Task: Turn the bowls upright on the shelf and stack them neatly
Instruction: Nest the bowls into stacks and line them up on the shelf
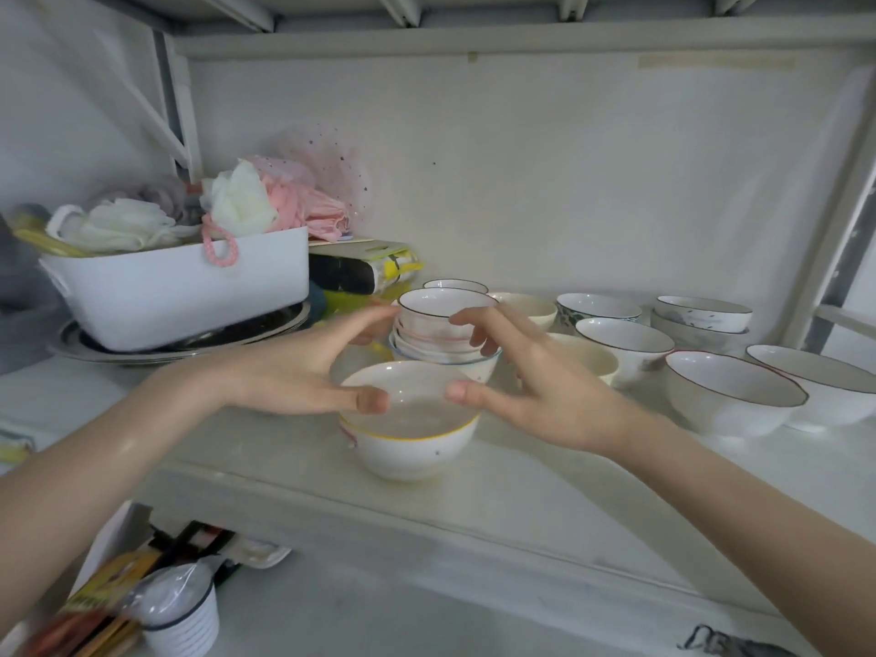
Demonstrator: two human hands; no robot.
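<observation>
Two spread hands, left hand (303, 372) and right hand (535, 386), are being brought around the fragile, slippery bowl stack (443, 329) at nine and three o'clock.

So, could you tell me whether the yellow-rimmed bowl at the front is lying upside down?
No, the yellow-rimmed bowl stands upright, its open mouth facing up.

Tub (189, 296) left — bowls (625, 346) right

The white shelf (545, 471) carries upright bowls (625, 346), a bowl stack (443, 334) and a metal tray (189, 346).
</observation>
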